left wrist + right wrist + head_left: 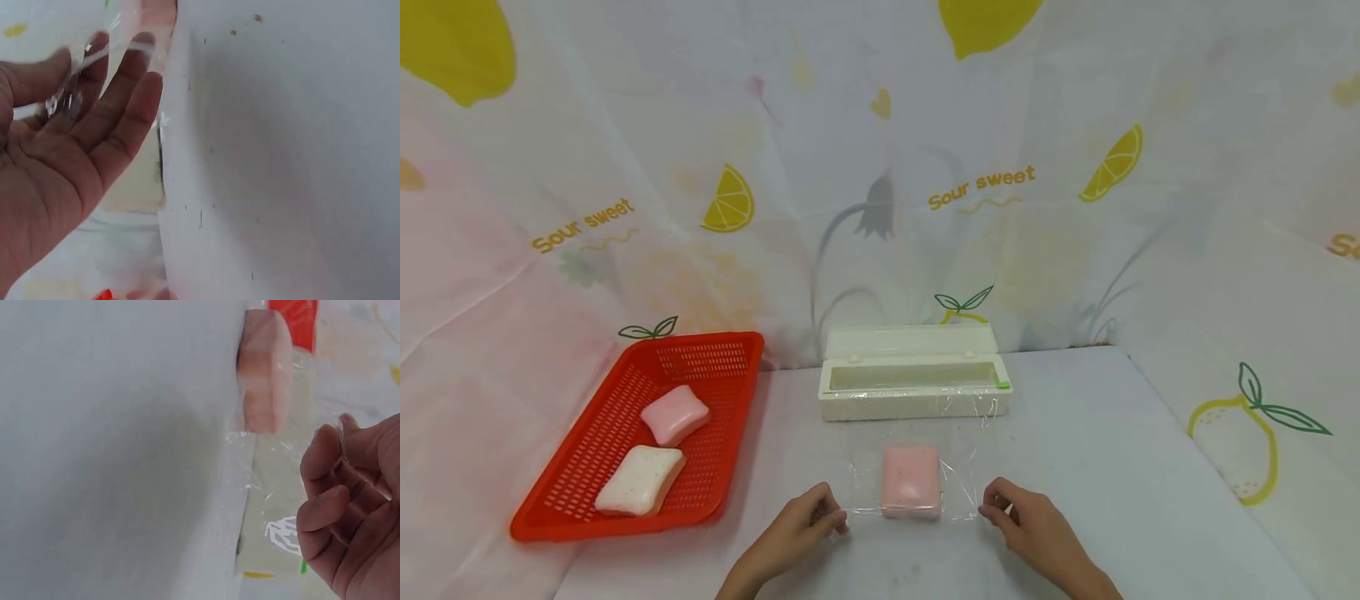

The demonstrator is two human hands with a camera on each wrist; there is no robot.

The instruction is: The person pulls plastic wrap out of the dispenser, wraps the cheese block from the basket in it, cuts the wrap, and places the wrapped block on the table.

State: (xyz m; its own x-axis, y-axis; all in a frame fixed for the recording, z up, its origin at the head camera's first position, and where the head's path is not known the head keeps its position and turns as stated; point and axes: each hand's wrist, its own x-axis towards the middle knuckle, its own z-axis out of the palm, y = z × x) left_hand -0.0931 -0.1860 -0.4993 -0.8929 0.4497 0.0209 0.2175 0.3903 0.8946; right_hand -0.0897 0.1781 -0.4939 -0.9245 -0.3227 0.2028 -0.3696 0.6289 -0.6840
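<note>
Three soaps, one basket, one box

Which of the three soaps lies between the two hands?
The pink soap on the table; the other pink soap and the white soap lie in the red basket.

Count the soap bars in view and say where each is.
3: a pink soap bar and a white soap bar in the red basket, a second pink soap bar on the table in front of the white box.
</note>
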